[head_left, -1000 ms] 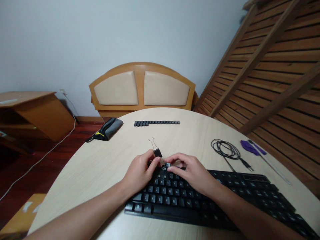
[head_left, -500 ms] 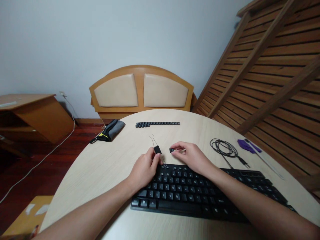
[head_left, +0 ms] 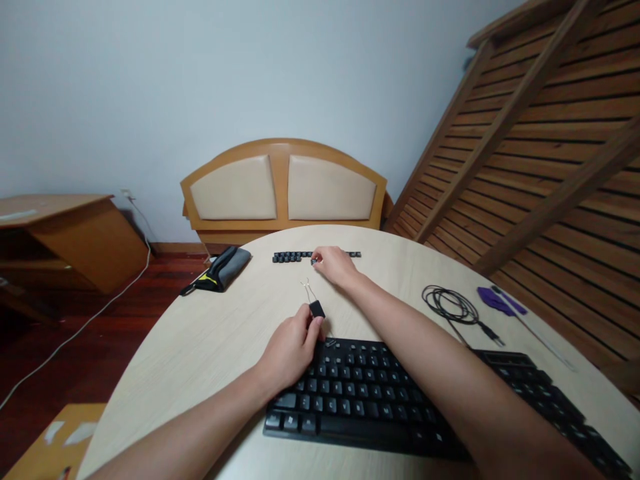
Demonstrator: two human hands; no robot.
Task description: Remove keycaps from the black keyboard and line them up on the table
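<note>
Though apart, both hands (head_left: 289, 347) (head_left: 336, 265) in pinches: wire tool (head_left: 317, 309) in left, keycap (head_left: 314, 261) in right.

The keyboard (head_left: 360, 427) is black, white-lettered — the cloth (head_left: 491, 301) purple, the pouch (head_left: 229, 268) black, grey and yellow.

I have my left hand (head_left: 294, 345) set in a thumb-and-forefinger pinch, left arm (head_left: 215, 407) angled inward; my right arm (head_left: 425, 353) extends farther out, slanting leftward, the right hand (head_left: 337, 264) pinching at its fingertips.

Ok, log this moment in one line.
left hand: holding wire tool by keyboard | right hand: pinching keycap near lined-up keycaps
</note>
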